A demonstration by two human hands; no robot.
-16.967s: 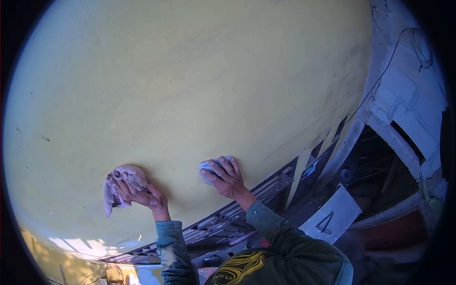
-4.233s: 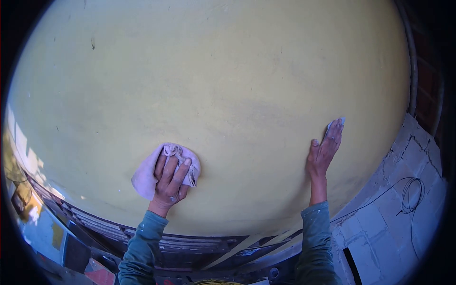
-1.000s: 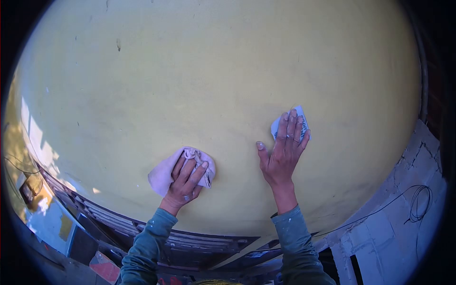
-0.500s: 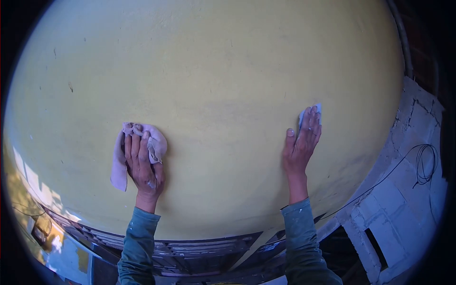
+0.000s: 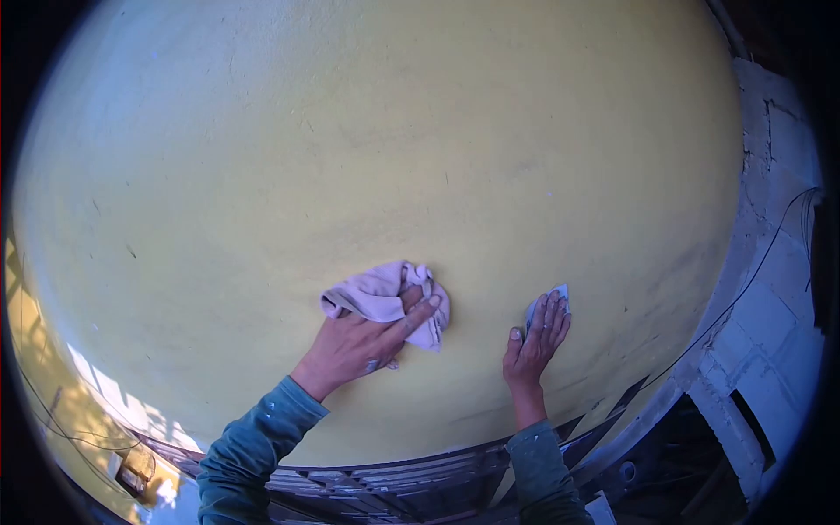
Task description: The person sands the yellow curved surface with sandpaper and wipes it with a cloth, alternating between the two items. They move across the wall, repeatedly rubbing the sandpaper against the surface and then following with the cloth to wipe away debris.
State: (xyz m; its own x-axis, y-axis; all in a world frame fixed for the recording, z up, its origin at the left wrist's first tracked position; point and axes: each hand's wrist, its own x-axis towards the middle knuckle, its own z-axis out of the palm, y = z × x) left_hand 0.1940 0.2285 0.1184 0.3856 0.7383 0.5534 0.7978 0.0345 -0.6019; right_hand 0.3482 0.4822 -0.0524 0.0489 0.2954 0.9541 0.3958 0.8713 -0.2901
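Observation:
A broad yellow wall (image 5: 376,140) fills most of the view. My left hand (image 5: 359,343) presses a crumpled pale pink cloth (image 5: 378,296) against the wall near the middle. My right hand (image 5: 535,339) lies flat on the wall a little to the right, fingers pointing up, holding a small pale blue-grey sheet (image 5: 553,297) under the fingertips. Only the sheet's upper edge shows past the fingers. Both arms wear teal sleeves flecked with paint.
Dark slatted panels (image 5: 402,481) lean along the foot of the wall. At the right is a bare grey block wall (image 5: 774,289) with a thin black wire (image 5: 770,254) running across it and a dark opening (image 5: 700,455) below.
My left hand has swept the cloth to the right and down, toward the middle. My right hand has slid down the wall with the sheet. The view has shifted.

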